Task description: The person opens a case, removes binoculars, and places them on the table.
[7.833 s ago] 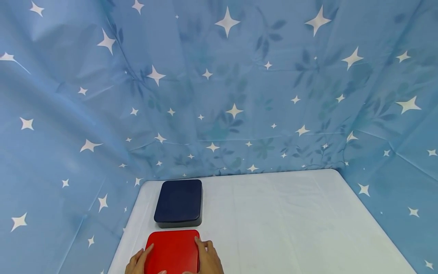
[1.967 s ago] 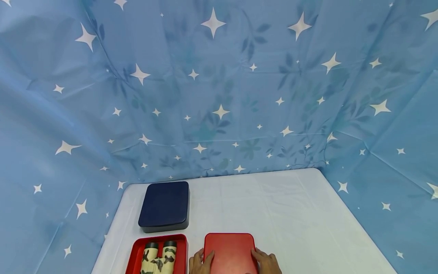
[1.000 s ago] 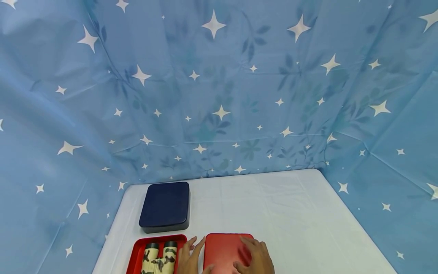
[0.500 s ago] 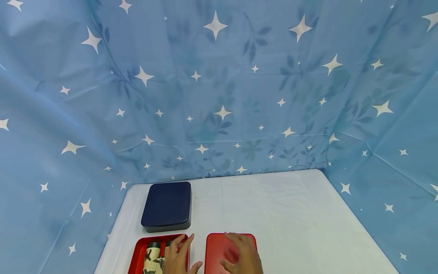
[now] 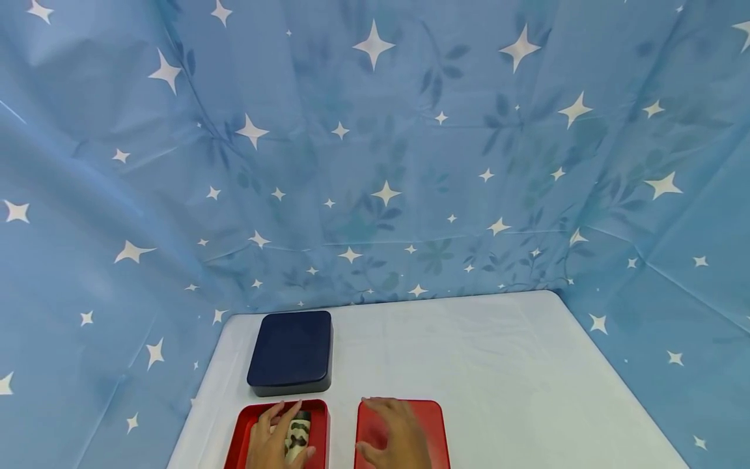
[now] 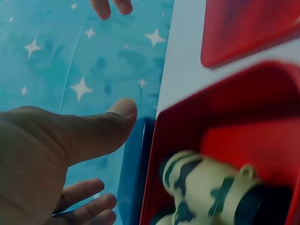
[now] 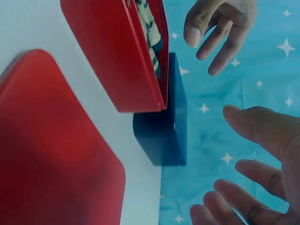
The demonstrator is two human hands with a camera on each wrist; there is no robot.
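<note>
Camouflage-patterned binoculars (image 5: pixel 299 433) with dark ends lie inside an open red box (image 5: pixel 319 433) near the table's front edge. Over them hovers my left hand (image 5: pixel 271 443), thumb and fingers spread and partly hiding them. In the left wrist view a gap shows between this hand (image 6: pixel 42 145) and the binoculars (image 6: pixel 211 187). To the right of the box a red lid (image 5: pixel 430 423) lies flat on the table. My right hand (image 5: pixel 400 440), a little blurred, is above the lid. Its fingers are apart and hold nothing in the right wrist view, where the hand (image 7: pixel 276 140) shows again.
Behind the red box stands a closed dark navy box (image 5: pixel 291 348). A white cloth covers the table (image 5: pixel 498 371), stretching to the right of the lid. Blue star-patterned curtains (image 5: pixel 375 143) enclose the table at the back and sides.
Earlier both hands held the red lid on the box. It then lay to the right, exposing the binoculars. Both hands have since let go of it and moved left, the left one over the binoculars.
</note>
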